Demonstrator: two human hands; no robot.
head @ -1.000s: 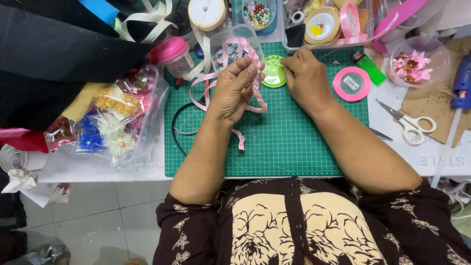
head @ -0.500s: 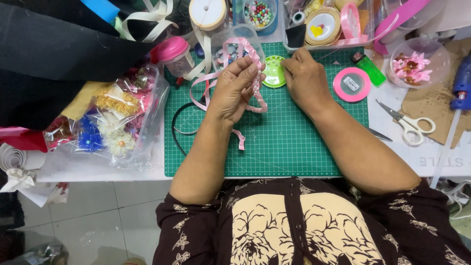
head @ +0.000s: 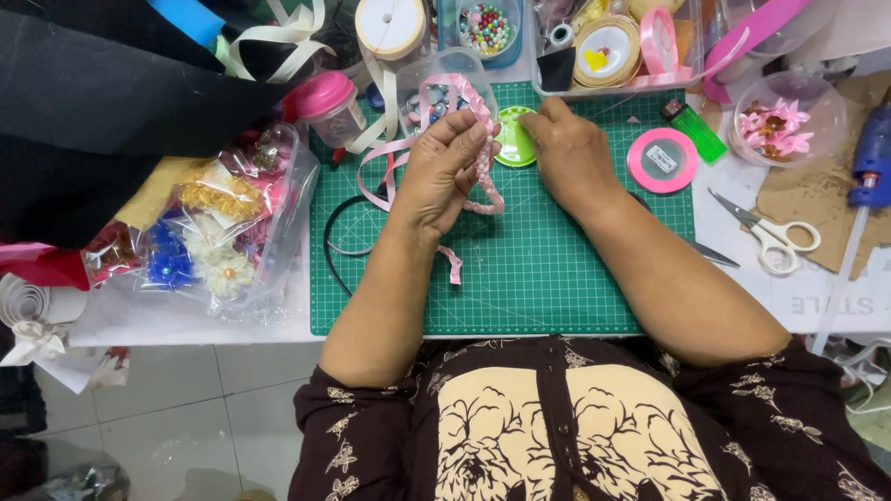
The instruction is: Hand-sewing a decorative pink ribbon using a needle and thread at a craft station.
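Your left hand [head: 441, 176] is raised over the far half of the green cutting mat [head: 557, 278], its fingers [head: 469, 139] clenched on a pink braided ribbon [head: 483, 148]. Lifted like that, the braid hangs clear in a loop, and its loose tail trails down onto the mat near the black headband [head: 339, 250] at the mat's left edge.

Your right hand [head: 571, 153] rests palm-down at the mat's far edge, fingertips touching a small round green dish [head: 513, 144]; whether those fingers pinch anything from it I cannot tell.

You keep the supplies in an arc along the desk's far edge, all within reach: a tub of coloured beads [head: 487, 28], spools of cream ribbon [head: 390, 23] and a clear tray of ribbon rolls [head: 617, 46]. On the right side of the mat lie a pink tape roll [head: 661, 160] and a green lighter [head: 696, 130]. Scissors [head: 770, 232] and a blue glue gun [head: 872, 153] sit off the mat toward the desk's right edge, out of the ribbon's way. A clear bag of fabric flowers [head: 213, 232] lies at the left.
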